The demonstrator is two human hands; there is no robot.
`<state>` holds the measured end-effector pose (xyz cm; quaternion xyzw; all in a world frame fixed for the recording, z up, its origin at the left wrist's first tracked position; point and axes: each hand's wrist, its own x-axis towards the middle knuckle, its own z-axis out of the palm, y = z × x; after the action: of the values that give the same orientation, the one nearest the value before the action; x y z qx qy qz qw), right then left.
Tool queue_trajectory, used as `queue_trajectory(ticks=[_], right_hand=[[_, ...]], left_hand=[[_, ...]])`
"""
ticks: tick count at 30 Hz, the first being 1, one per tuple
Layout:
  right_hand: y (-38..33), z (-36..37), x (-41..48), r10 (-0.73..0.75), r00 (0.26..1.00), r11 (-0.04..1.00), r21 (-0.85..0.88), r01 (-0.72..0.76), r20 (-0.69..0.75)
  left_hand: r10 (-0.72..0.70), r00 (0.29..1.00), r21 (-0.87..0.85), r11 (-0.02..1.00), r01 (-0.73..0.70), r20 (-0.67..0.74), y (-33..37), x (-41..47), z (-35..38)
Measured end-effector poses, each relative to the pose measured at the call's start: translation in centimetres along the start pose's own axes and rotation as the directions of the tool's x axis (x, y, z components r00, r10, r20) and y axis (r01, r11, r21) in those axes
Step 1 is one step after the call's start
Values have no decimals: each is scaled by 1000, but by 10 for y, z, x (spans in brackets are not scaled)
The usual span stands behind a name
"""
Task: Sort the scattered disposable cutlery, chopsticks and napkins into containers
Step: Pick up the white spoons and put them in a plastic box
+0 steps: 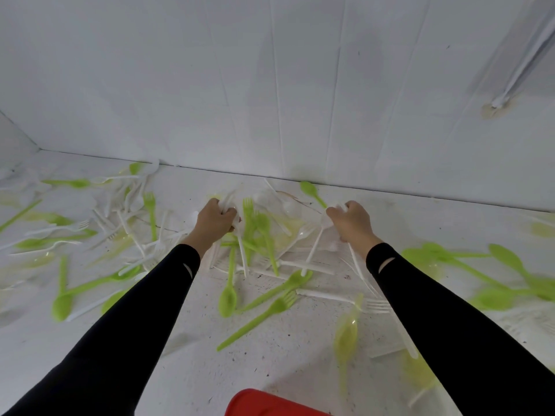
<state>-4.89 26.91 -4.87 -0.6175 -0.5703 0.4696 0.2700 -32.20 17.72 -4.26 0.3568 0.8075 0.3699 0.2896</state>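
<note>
A single wide-angle view from the person's head looks forward and down along both black sleeves (135, 325). The left hand (214, 219) and right hand (351, 220) sit mid-frame at arm's reach, near where the white surface (195, 364) meets the far wall (270, 85), which fills the upper half. White cutlery (312, 253) and green cutlery (227, 298) run off the left and right edges. A red container (264, 405) cuts in at the near edge.

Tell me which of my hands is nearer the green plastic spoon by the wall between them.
Right. The right hand is just beside the green plastic spoon; the left hand is well to its left.
</note>
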Motion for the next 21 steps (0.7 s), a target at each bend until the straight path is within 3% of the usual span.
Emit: queue_trajectory(ticks=[5, 9, 15, 21], right_hand=[[-6, -13, 4, -39, 989, 984, 165, 62, -140], [-13, -17, 9, -33, 988, 994, 102, 49, -154], [-28, 3, 19, 45, 999, 980, 196, -44, 0], [-29, 37, 29, -43, 995, 967, -247, 63, 86]], left_hand=[[-28, 999, -237, 971, 35, 34, 10, 2, 1], [-66, 998, -267, 962, 65, 4, 15, 9, 6], [23, 997, 13, 1000, -22, -69, 20, 28, 27], [159, 986, 312, 940, -136, -48, 33, 47, 49]])
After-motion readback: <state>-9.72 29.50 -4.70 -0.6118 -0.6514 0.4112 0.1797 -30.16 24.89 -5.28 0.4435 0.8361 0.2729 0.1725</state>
